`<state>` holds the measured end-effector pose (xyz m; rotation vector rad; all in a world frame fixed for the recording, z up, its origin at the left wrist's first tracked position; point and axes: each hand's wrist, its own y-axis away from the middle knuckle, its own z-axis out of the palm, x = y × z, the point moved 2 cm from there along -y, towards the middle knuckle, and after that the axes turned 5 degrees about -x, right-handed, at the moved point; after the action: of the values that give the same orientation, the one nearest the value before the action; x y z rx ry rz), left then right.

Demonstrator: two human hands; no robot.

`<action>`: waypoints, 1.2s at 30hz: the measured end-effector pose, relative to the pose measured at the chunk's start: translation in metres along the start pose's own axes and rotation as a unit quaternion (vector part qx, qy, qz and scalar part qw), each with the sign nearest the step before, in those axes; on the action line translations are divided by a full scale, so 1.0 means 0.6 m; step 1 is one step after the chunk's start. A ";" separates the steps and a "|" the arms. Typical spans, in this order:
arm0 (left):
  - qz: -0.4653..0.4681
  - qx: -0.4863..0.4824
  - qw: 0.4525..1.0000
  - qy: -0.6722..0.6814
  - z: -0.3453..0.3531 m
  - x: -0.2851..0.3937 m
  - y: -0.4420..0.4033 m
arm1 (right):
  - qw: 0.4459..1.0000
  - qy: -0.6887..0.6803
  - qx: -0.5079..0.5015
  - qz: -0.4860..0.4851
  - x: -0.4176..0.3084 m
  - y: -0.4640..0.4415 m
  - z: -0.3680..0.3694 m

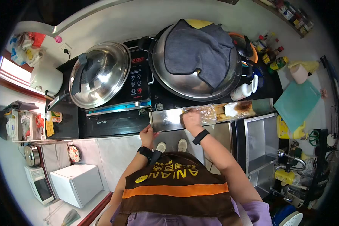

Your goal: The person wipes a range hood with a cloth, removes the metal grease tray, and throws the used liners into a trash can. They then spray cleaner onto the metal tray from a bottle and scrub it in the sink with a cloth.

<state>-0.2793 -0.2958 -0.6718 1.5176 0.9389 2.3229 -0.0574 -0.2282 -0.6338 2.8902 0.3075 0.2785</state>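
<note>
A long shallow metal tray lies along the front edge of the black counter. At its left end my left hand pinches the tray's near corner. Over the tray, my right hand is closed and presses down on its inner surface; whatever it holds is hidden under the fingers. Crumpled clear plastic film lies in the tray just right of that hand. Farther right in the tray are a white wad and a brown stain.
Behind the tray stand a lidded wok on an induction cooker and a large lidded pan with a grey cloth on top. A white bottle stands near the tray. To the right are a sink and a green board.
</note>
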 end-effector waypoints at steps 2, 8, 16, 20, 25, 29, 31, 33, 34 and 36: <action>-0.006 0.009 1.000 0.017 0.006 0.009 0.004 | 0.993 -0.118 -0.030 0.000 0.042 -0.003 -0.009; -0.024 0.013 0.999 0.020 -0.002 0.000 0.005 | 0.917 -0.375 -0.003 0.134 0.166 0.017 0.010; -0.037 0.015 0.999 0.009 -0.002 -0.001 -0.007 | 0.845 -0.497 0.024 0.195 0.279 0.043 0.068; -0.051 0.050 0.997 0.024 0.004 0.007 -0.006 | 0.853 -0.441 0.093 0.261 0.350 0.070 0.112; -0.059 0.059 0.996 -0.001 0.000 0.004 -0.016 | 0.803 -0.477 0.122 0.337 0.426 0.107 0.128; -0.067 0.067 0.995 0.000 -0.006 0.002 -0.021 | 0.818 -0.438 0.191 0.320 0.480 0.126 0.147; -0.056 0.069 0.996 -0.012 -0.005 0.003 -0.022 | 0.829 -0.394 0.179 0.355 0.492 0.130 0.138; -0.046 0.071 0.996 -0.019 -0.002 0.006 -0.018 | 0.861 -0.289 0.168 0.384 0.473 0.126 0.119; -0.052 0.076 0.996 -0.021 -0.001 0.008 -0.017 | 0.873 -0.243 0.180 0.384 0.456 0.123 0.101; -0.066 0.077 0.995 -0.023 0.003 0.013 -0.015 | 0.886 -0.187 0.216 0.364 0.438 0.123 0.080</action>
<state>-0.2823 -0.2844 -0.6709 1.5085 1.1936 2.1576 0.2186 -0.2484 -0.6192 3.2648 -0.9114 -0.2807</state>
